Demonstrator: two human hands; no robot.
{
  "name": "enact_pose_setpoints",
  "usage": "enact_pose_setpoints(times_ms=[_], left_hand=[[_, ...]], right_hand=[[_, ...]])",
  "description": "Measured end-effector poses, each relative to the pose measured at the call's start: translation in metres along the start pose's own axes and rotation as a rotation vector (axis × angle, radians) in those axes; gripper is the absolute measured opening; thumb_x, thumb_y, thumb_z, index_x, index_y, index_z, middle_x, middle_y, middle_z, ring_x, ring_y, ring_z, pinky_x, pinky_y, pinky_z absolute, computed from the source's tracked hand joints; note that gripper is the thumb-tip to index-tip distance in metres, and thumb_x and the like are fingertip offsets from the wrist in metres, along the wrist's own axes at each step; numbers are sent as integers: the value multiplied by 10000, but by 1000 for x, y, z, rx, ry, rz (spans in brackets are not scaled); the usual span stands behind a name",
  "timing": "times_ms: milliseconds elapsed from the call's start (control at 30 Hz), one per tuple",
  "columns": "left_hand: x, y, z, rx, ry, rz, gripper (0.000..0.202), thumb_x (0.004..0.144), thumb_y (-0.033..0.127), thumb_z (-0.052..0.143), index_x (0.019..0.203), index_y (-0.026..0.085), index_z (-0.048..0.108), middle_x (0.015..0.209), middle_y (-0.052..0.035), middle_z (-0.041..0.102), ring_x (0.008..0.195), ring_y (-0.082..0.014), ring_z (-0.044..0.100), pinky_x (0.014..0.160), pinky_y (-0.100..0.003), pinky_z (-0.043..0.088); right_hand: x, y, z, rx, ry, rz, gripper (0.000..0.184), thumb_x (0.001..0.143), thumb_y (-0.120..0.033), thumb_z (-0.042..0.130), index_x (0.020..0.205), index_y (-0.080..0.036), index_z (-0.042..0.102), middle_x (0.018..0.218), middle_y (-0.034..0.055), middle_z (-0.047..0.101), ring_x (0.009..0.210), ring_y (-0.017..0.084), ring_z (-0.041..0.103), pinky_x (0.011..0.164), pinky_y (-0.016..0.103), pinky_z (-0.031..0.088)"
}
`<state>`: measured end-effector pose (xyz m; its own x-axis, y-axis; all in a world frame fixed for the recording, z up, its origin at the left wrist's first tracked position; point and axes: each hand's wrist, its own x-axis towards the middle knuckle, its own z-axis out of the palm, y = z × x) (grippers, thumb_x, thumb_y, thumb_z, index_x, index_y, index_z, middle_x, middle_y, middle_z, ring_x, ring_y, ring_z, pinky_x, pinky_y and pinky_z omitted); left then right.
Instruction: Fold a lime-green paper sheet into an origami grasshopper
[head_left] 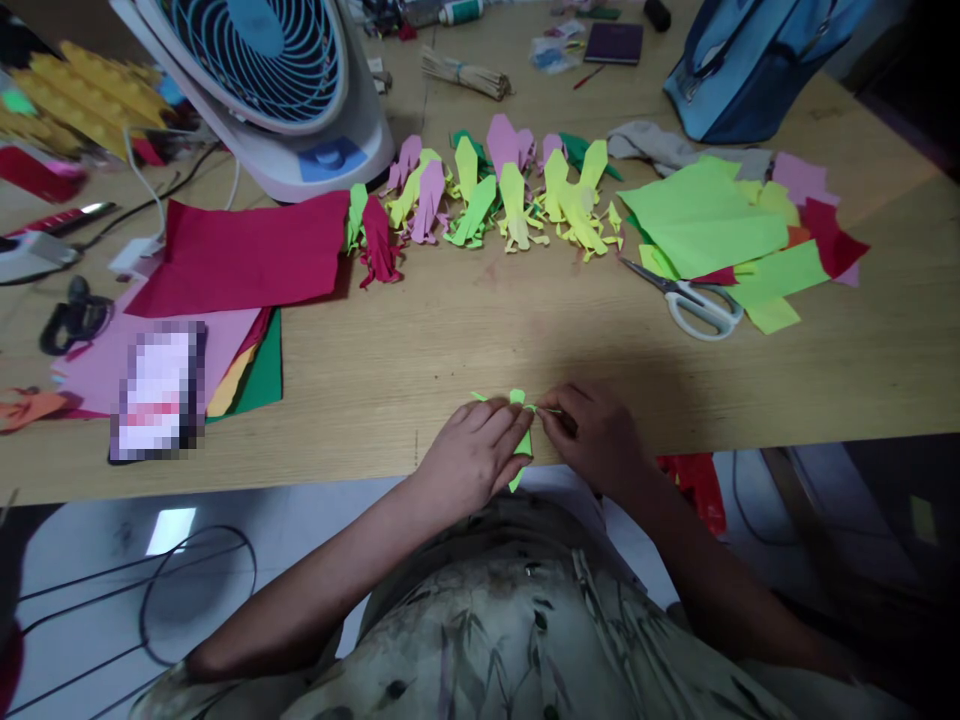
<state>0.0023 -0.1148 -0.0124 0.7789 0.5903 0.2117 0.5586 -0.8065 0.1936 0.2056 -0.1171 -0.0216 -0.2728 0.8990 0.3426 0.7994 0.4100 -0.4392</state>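
A lime-green cut-out (523,442) of thin, paper- or felt-like sheet lies at the table's front edge, partly hidden by my fingers. My left hand (469,455) holds it down, fingers together on top and thumb near its lower end. At its right side, my right hand (596,432) pinches a narrow green strip of it between thumb and fingers. Beyond my hands stands a row of similar fringed figures, among them a yellow figure (514,205), a pink figure (429,200) and a dark red figure (379,240).
White-handled scissors (705,308) lie right, beside a pile of green sheets (709,220). To the left are a dark red sheet (247,250), a phone (157,390) and black-handled scissors (75,318). A fan (330,160) and a blue bag (739,75) stand farther back.
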Motion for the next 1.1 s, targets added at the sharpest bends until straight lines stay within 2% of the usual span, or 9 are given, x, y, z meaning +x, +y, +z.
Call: enact_pose_setpoints(times_ms=[167, 333, 600, 833, 1100], left_hand=[[0, 1, -1, 19, -6, -11, 475, 991, 370, 463, 1358, 72, 502, 1261, -159, 612, 1214, -297, 525, 960, -432, 468], [0, 2, 0, 17, 5, -20, 469, 992, 371, 461, 1358, 81, 503, 1249, -149, 618, 1208, -292, 528, 958, -429, 470], [2, 3, -3, 3, -9, -23, 456, 988, 374, 472, 1339, 86, 516, 1238, -136, 626, 1188, -285, 540, 961, -424, 481], [3, 2, -2, 26, -40, -34, 499, 996, 389, 450, 1390, 84, 470, 1233, -139, 623, 1191, -282, 533, 960, -422, 476], [6, 8, -2, 155, -102, -25, 485, 1017, 374, 407, 1402, 84, 461, 1252, -122, 624, 1196, -278, 511, 922, -393, 458]], right_hand=[[-1, 2, -1, 13, 17, -140, 156, 915, -152, 519, 794, -190, 610, 767, 53, 600, 763, 194, 552, 702, 307, 415], [-2, 5, -4, -1, 16, -218, 156, 920, -151, 526, 798, -184, 618, 754, 45, 587, 733, 183, 528, 676, 303, 395], [0, 8, -14, -137, -94, -361, 214, 937, -131, 493, 769, -176, 617, 773, 53, 578, 757, 192, 500, 702, 321, 389], [-2, 6, -23, -205, -172, -404, 191, 943, -135, 494, 803, -163, 621, 787, 49, 563, 733, 186, 473, 688, 332, 368], [-8, 11, -27, -167, -192, -398, 205, 967, -181, 476, 891, -164, 665, 812, 55, 582, 753, 183, 481, 707, 323, 384]])
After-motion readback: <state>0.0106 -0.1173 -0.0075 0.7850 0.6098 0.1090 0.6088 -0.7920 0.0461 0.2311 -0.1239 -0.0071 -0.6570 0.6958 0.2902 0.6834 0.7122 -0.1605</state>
